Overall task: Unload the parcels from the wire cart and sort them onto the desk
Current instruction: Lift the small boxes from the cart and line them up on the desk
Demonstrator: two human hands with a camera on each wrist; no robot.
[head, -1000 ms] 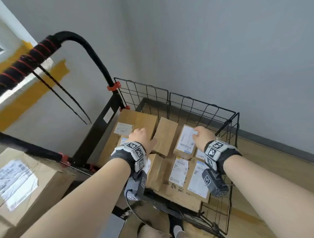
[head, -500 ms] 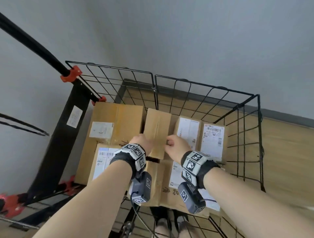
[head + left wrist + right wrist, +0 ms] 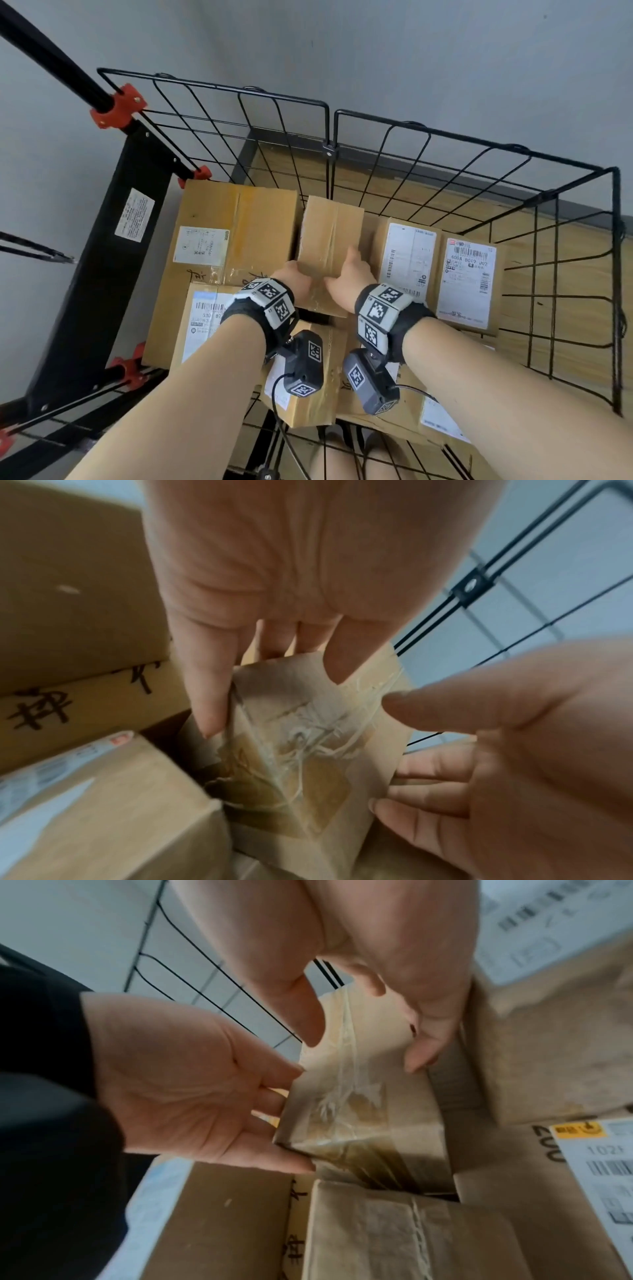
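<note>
Forearms reach down from the near edge of the head view into the wire cart (image 3: 428, 137), each wrist wearing a black band with printed markers and a small camera slung beneath. Just past the wrists, both hands grip the near end of a narrow taped parcel (image 3: 329, 246) that stands among the others in the middle of the cart. The left hand (image 3: 294, 279) holds its left side, thumb on the top face and fingers (image 3: 212, 696) running down the side wall. The right hand (image 3: 349, 277) holds the opposite side, thumb across the taped top and fingers (image 3: 423, 1053) curled round the right edge. In the wrist views the parcel's near end sits higher than the cartons around it.

Left of it lies a large carton (image 3: 236, 233) with a small white label and handwriting on its near side; a labelled box (image 3: 202, 318) lies nearer, under the left wrist. Right of the held parcel, two boxes with white shipping labels (image 3: 407, 257) (image 3: 467, 281) lie side by side. Beyond them rise the cart's black mesh panels, then wood-look flooring and a grey wall (image 3: 376, 51). A black frame with red clamps (image 3: 116, 106) stands at the cart's left.
</note>
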